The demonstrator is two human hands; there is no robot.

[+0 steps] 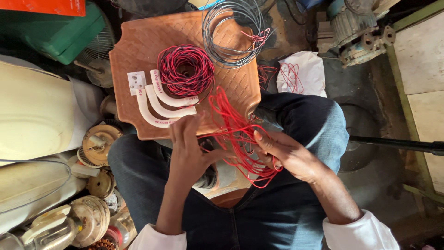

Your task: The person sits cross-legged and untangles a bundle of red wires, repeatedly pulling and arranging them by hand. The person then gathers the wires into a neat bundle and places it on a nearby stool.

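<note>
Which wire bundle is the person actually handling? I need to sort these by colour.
The loose plain red wire loops, held between both hands over the lap. The red-and-black twisted coil and the grey coil lie untouched on the brown board.

I am sitting in a small repair workshop for electric motors and fans. Around my knees I see old fan motors (97, 143) taken apart, a fan guard (99, 51), and a heavy grey motor (360, 32) on the dirty floor. On the brown plastic stool (138, 51) in front of me lie a coil of red and black twisted wire (186, 70), a ring of grey wire (231, 32) and white curved plastic pieces (162, 104) (all materials for winding work).
</note>
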